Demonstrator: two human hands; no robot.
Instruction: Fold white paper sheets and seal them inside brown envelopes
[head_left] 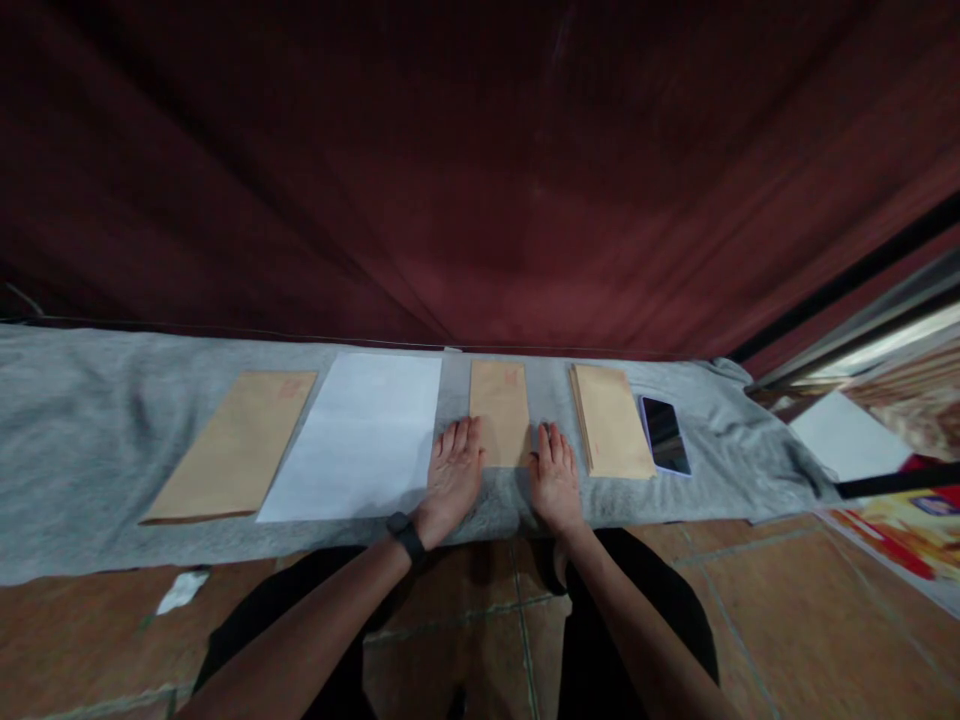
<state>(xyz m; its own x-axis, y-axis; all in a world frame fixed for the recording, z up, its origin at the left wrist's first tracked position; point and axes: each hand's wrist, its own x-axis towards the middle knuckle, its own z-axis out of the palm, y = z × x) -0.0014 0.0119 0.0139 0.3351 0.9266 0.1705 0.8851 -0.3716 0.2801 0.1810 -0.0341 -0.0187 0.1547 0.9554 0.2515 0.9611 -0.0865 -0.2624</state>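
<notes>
A brown paper envelope [504, 415] lies flat on the grey cloth between my two hands. My left hand [455, 468] rests palm down, its fingers stretched out, touching the envelope's left edge. On the other side, my right hand [556, 478] lies flat beside the envelope's right edge, fingers extended and holding nothing. To the right is a stack of brown envelopes [613, 420]. White paper [360, 435] lies left of my left hand, with a larger brown envelope [236, 440] beyond it.
A phone [666, 436] lies right of the stack. The grey cloth [67, 440] covers the long narrow surface, backed by a dark red hanging sheet [480, 200]. A white scrap [182, 591] is on the tiled floor [457, 655]. Dark bars [855, 280] stand at the right.
</notes>
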